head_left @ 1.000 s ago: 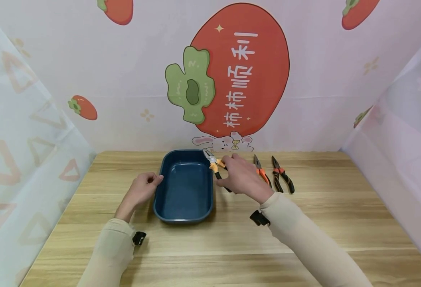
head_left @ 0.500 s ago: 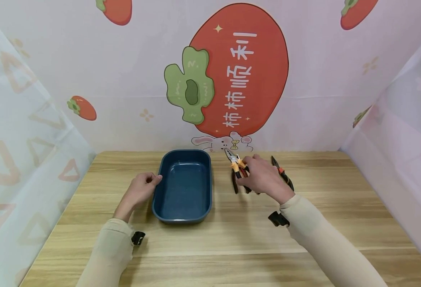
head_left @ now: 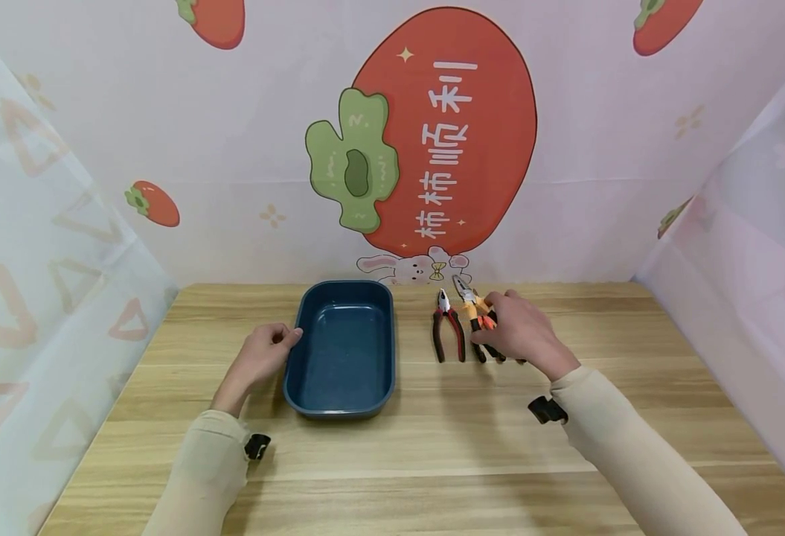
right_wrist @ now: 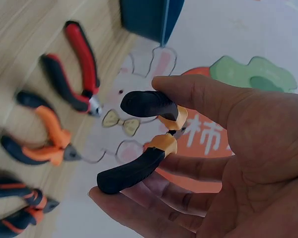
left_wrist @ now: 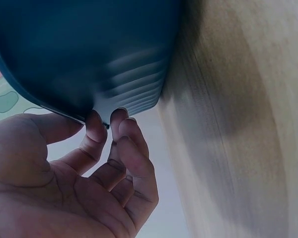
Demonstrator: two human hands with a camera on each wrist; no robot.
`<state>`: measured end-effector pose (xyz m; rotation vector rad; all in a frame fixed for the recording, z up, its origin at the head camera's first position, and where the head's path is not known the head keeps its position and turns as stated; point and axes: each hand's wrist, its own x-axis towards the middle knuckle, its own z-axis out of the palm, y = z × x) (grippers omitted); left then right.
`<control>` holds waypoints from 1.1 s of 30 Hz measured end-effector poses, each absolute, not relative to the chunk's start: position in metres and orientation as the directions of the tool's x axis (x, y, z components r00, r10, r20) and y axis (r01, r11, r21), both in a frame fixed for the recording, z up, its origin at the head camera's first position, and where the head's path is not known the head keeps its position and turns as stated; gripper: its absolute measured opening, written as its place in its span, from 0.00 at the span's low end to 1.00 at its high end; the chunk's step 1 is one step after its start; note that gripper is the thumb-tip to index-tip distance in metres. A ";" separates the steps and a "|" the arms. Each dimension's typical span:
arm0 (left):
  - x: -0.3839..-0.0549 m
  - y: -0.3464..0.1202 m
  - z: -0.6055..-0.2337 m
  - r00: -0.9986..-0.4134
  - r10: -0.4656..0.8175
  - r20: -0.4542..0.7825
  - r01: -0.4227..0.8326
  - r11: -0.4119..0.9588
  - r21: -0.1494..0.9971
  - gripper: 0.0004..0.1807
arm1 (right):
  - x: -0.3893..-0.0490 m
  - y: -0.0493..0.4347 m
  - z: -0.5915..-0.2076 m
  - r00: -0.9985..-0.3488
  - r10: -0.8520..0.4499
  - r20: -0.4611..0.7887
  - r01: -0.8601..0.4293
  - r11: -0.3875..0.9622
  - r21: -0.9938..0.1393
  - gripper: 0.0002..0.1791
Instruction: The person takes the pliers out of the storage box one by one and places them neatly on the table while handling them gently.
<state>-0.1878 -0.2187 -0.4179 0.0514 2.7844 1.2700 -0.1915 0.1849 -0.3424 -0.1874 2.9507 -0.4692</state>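
My left hand [head_left: 265, 357] pinches the left rim of a deep blue rectangular tray [head_left: 341, 365], thumb over the edge; the left wrist view shows fingertips [left_wrist: 119, 114] at its ribbed outer wall. Combination pliers [head_left: 464, 289] with yellow-and-black handles are gripped in my right hand [head_left: 526, 327], their silver head pointing to the back wall. In the right wrist view, the thumb lies on one black handle [right_wrist: 131, 171] side and fingers on the other, with the handles spread. Below them in the head view are orange-and-black pliers [head_left: 490, 320], mostly hidden by the hand.
Red-and-black pliers [head_left: 448, 331] lie between the tray and the right hand. Black pliers with orange trim [right_wrist: 20, 208] show at the lower left of the right wrist view. A printed cloth wall [head_left: 231, 223] stands behind the wooden table [head_left: 365, 484].
My right hand has carried the yellow-and-black pliers rightward from the tray's right rim, uncovering the red-and-black pliers and covering those further right. The left hand and tray have stayed put.
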 end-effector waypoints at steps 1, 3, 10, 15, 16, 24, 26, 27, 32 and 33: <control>-0.188 -0.219 -0.418 -0.996 0.064 -0.061 -0.004 0.657 0.754 0.21 | -0.192 0.188 -0.343 -0.981 -0.145 -0.126 -0.100 0.945 -0.311 0.35; -0.188 -0.219 -0.418 -0.996 0.063 -0.063 -0.006 0.658 0.753 0.21 | -0.192 0.195 -0.345 -0.982 -0.141 -0.126 -0.098 0.948 -0.303 0.35; -0.188 -0.219 -0.419 -0.996 0.061 -0.064 -0.008 0.660 0.751 0.20 | -0.195 0.217 -0.349 -0.981 -0.120 -0.155 -0.068 0.949 -0.306 0.35; -0.188 -0.219 -0.419 -0.996 0.058 -0.066 -0.012 0.656 0.754 0.20 | -0.199 0.236 -0.354 -0.978 -0.111 -0.178 -0.053 0.951 -0.305 0.37; -0.188 -0.219 -0.419 -0.996 0.058 -0.064 -0.010 0.657 0.754 0.20 | -0.199 0.240 -0.355 -0.977 -0.110 -0.181 -0.051 0.952 -0.302 0.37; -0.187 -0.219 -0.419 -0.997 0.063 -0.052 0.002 0.657 0.754 0.20 | -0.204 0.273 -0.365 -0.974 -0.090 -0.208 -0.023 0.952 -0.304 0.37; -0.188 -0.219 -0.419 -0.997 0.064 -0.051 0.003 0.654 0.756 0.20 | -0.206 0.280 -0.368 -0.973 -0.082 -0.214 -0.010 0.947 -0.321 0.36; -0.188 -0.219 -0.419 -0.997 0.064 -0.050 0.004 0.654 0.757 0.20 | -0.207 0.284 -0.370 -0.973 -0.079 -0.216 -0.004 0.945 -0.327 0.35; -0.188 -0.219 -0.420 -0.997 0.063 -0.046 0.007 0.658 0.753 0.20 | -0.209 0.298 -0.377 -0.969 -0.052 -0.241 0.038 0.934 -0.356 0.34; -0.188 -0.219 -0.420 -0.997 0.062 -0.046 0.006 0.659 0.752 0.20 | -0.210 0.300 -0.378 -0.968 -0.045 -0.248 0.049 0.931 -0.361 0.32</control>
